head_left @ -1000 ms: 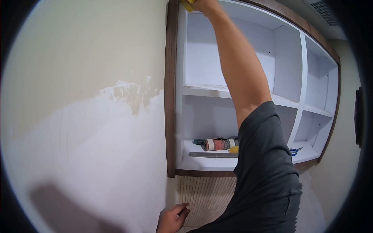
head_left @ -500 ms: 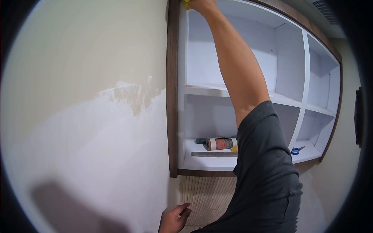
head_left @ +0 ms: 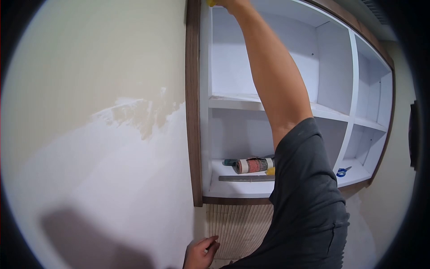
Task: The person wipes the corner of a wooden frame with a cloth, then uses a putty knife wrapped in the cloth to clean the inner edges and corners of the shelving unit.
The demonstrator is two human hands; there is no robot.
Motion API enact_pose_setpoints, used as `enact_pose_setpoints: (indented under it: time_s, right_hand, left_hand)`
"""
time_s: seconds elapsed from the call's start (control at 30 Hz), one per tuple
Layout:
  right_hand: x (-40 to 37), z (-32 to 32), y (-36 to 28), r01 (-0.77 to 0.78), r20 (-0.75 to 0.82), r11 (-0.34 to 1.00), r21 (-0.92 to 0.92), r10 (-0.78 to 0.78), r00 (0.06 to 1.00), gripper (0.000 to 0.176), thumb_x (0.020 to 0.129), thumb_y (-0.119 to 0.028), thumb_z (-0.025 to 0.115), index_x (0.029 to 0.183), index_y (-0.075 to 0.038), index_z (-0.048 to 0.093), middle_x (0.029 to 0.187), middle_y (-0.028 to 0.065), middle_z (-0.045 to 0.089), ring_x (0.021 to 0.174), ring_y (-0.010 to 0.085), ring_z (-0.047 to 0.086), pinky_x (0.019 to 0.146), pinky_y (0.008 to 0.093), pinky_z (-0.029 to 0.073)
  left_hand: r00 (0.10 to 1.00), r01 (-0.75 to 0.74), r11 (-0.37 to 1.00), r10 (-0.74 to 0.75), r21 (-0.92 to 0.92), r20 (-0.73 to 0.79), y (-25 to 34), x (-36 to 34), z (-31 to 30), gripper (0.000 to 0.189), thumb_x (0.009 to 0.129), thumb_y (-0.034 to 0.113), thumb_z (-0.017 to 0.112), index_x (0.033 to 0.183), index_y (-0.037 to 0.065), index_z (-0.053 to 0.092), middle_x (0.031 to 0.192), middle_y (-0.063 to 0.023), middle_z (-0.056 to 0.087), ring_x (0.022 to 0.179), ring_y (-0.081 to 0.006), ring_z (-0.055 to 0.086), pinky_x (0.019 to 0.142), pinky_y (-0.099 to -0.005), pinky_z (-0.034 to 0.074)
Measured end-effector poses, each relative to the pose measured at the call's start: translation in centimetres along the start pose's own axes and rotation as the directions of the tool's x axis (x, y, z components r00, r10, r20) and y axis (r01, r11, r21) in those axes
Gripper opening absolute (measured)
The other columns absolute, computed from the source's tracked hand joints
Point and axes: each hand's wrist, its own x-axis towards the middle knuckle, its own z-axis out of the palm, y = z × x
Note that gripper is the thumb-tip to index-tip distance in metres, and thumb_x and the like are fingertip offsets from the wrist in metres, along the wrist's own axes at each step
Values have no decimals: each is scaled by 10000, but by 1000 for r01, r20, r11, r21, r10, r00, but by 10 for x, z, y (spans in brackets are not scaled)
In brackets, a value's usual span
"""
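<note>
My right arm reaches up across the shelf unit. My right hand [head_left: 229, 3] is at the top edge of the view, mostly cut off, closed on a yellow item [head_left: 211, 2] whose kind I cannot make out. It is at the upper left of the white shelf unit [head_left: 237, 104], beside its dark wood side edge [head_left: 193, 103]. Low in the view, my left hand [head_left: 201, 253] hangs in front of a ribbed panel [head_left: 237, 228]. Its fingers are loosely curled with a gap between them, and nothing shows in them.
On the lower shelf lie a roll with red, grey and cream bands [head_left: 251, 166], a dark green item [head_left: 230, 162], a grey flat strip [head_left: 246, 178] and another yellow item [head_left: 270, 171]. Blue-handled scissors [head_left: 343, 172] lie in the right compartment. The left wall [head_left: 112, 148] has patchy white coating over beige.
The view has shifted slightly, so the shelf's left edge and the wall patch sit a little further left. My right hand still holds the yellow item up high, and my left hand has hardly moved.
</note>
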Motion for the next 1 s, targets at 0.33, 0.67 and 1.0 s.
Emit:
enact_pose_setpoints:
  time_s: [0.33, 0.67, 1.0]
  right_hand:
    - [-4, -6, 33, -5, 36, 961, 278, -5, 999, 212, 886, -243, 750, 941, -54, 672, 826, 21, 658, 725, 134, 615, 575, 335, 487]
    - [7, 8, 43, 66, 166, 995, 79, -78, 983, 208, 883, -248, 752, 872, -60, 663, 797, 19, 646, 691, 130, 616, 563, 340, 482]
    - [12, 23, 36, 108, -97, 993, -45, -112, 989, 85, 920, -103, 659, 896, -29, 627, 803, 47, 642, 699, 159, 624, 599, 336, 518]
  left_hand:
    - [999, -48, 999, 48, 24, -2, -10, -1, 5, 298, 966, 121, 620, 1226, -23, 651, 1073, -182, 719, 926, -220, 684, 810, -287, 532]
    - [1000, -4, 998, 4, 58, -5, -22, -2, 8, 315, 970, 144, 627, 1231, -32, 641, 1112, -185, 709, 988, -223, 676, 854, -300, 524]
    - [996, -80, 997, 80, -9, -49, -24, 3, 10, 288, 955, 125, 645, 1199, -28, 652, 1049, -164, 718, 923, -192, 670, 792, -304, 531]
